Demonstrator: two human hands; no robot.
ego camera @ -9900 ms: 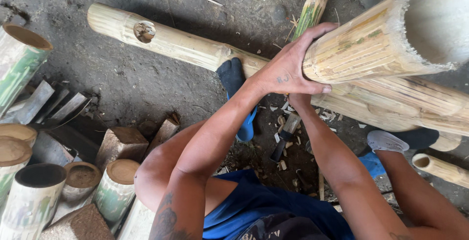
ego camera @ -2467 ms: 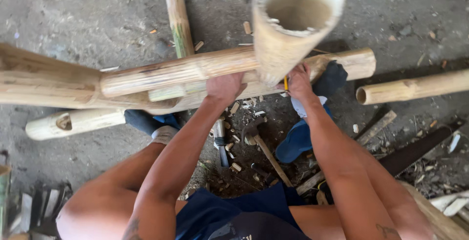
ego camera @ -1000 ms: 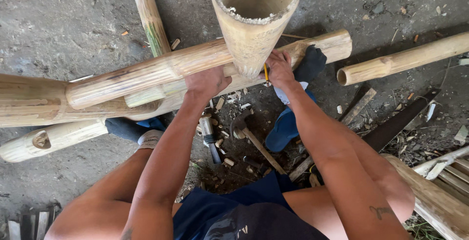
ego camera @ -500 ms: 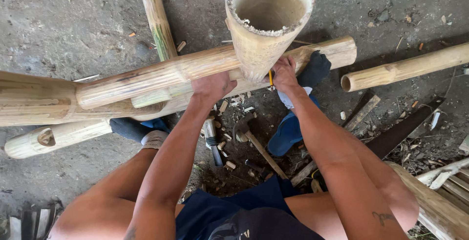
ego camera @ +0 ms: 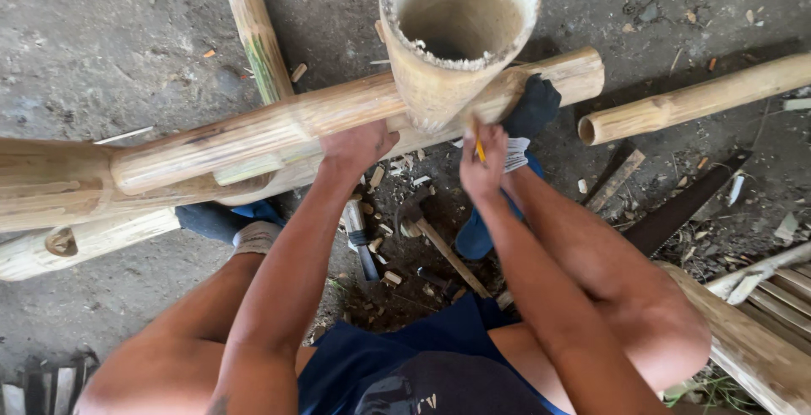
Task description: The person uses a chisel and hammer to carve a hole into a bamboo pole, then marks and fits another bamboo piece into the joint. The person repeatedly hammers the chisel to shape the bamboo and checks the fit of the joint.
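Bracing: we are pressing our left hand (ego camera: 355,146), fingers curled, against the long bamboo pole (ego camera: 279,128) lying across the ground.
Marking: our right hand (ego camera: 483,166) is pinching a yellow pencil (ego camera: 478,146) at the base of the upright bamboo tube (ego camera: 448,51), which is standing on the pole.
Slipping: the tube is leaning toward us; we judge it may be rolling off if our brace loosens.
Underfoot: a hammer (ego camera: 439,242) and a saw (ego camera: 684,208) are lying near our knees, risking a stumble.

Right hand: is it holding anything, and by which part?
The right hand pinches a yellow pencil near its middle, against the upright bamboo tube.
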